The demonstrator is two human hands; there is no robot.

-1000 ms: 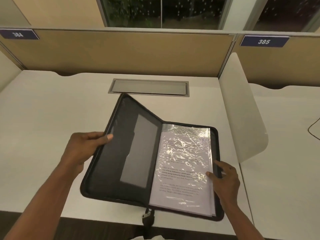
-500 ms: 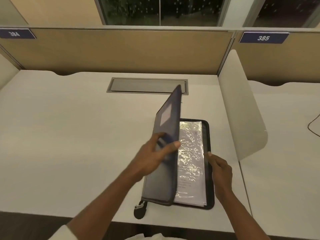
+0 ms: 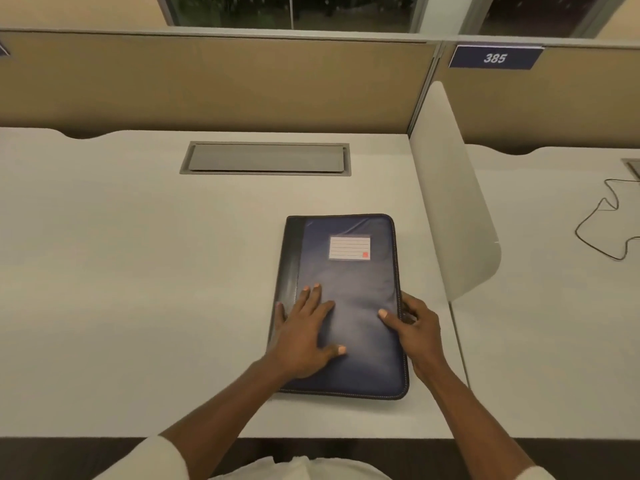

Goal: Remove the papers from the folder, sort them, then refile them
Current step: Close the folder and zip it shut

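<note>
Fingers (image 3: 312,298) of left hand (image 3: 301,336) press, right hand (image 3: 417,329) grips, one folder (image 3: 353,275) (closed).

Warm, even light falls from overhead onto the tabletop (image 3: 138,271), bright enough to read everything. Shadows are soft and thin, one hugging the fingers (image 3: 311,296) and another along the folder (image 3: 356,278) edge below them. A pale sheen sits on the cover just right of those fingers. The windows (image 3: 291,12) far beyond them are dark. Straight lines bow toward the corners, and the whole view is slightly soft.
</note>
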